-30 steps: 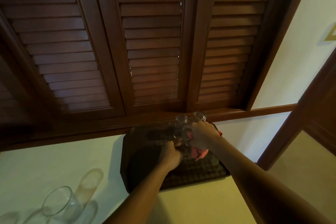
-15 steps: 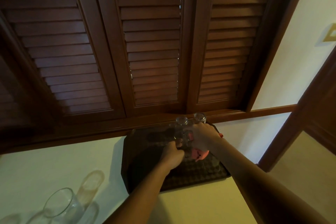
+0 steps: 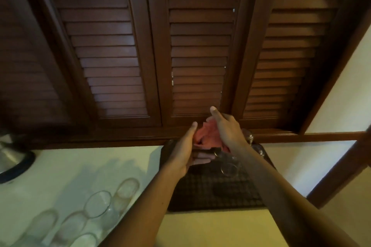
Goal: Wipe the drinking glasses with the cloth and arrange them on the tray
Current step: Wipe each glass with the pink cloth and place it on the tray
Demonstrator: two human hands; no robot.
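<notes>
Now, step in hand: by my reading, the pink cloth [image 3: 204,136] is being gathered between both hands above the far end of the tray [image 3: 210,192], either to finish one glass or to ready the cloth for the next
Left hand: the left hand [image 3: 183,155] sits under and beside the cloth, thumb raised, fingers [image 3: 201,159] curled beneath; a dim shape lies there, but whether it is a glass I cannot tell
Right hand: the right hand [image 3: 225,129] grips the bunched cloth from above, fingers closed on the fabric, one finger standing up free
Doing it well: judging from this, keep the cloth bunched thick enough to fill a glass, turn the glass rather than the cloth, and work over the tray so a slip lands on the mat
Risk: the glasses already on the tray [image 3: 229,167] stand just under the right forearm; a lowered wrist could knock them
Cloth look: pink, soft, crumpled, mostly hidden by the hands
Glasses look: clear, thin-walled, hard to make out against the dark mat
Waiting glasses: a row of unwiped glasses [image 3: 98,204] stands on the pale tabletop [image 3: 60,168], left of the tray and well apart from the hands
Tray: dark, with a chequered mat, set against the wooden sill
</notes>
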